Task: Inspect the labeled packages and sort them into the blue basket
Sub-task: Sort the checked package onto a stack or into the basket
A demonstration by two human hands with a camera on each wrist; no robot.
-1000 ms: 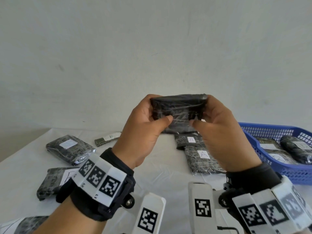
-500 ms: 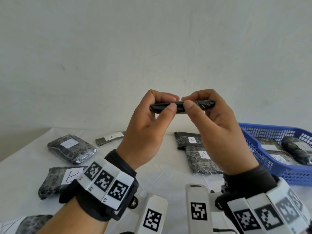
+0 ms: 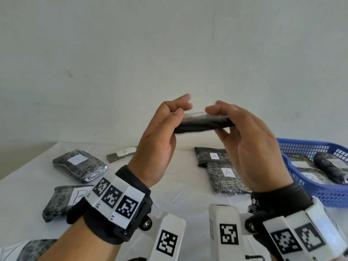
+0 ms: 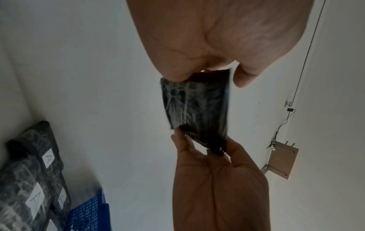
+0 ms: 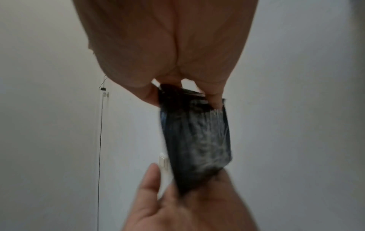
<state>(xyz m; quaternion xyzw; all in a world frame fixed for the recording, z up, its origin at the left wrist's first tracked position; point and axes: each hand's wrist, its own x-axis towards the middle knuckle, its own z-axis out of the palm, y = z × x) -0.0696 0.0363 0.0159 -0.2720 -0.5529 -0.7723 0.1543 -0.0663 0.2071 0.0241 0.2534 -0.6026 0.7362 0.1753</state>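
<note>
A flat black plastic-wrapped package (image 3: 204, 123) is held up edge-on in front of the wall, above the table. My left hand (image 3: 181, 108) pinches its left end, and my right hand (image 3: 219, 119) pinches its right end between thumb and fingers. The left wrist view shows the package's (image 4: 197, 107) crinkled face with no label showing, the left hand (image 4: 199, 73) above and the right hand (image 4: 205, 148) below. In the right wrist view the package (image 5: 195, 140) is blurred. The blue basket (image 3: 320, 194) stands at the right with several labeled packages (image 3: 331, 169) inside.
On the white table (image 3: 180, 187) lie two packages marked A (image 3: 227, 174), a thin strip marked B (image 3: 122, 153), a wrapped package at far left (image 3: 79, 164), one marked B (image 3: 63, 201) and another at the bottom-left corner (image 3: 24, 249). A plain wall stands behind.
The package has been turned from face-on to edge-on and now tilts down to the left. Both hands have risen slightly, and the left fingers have lifted off its top.
</note>
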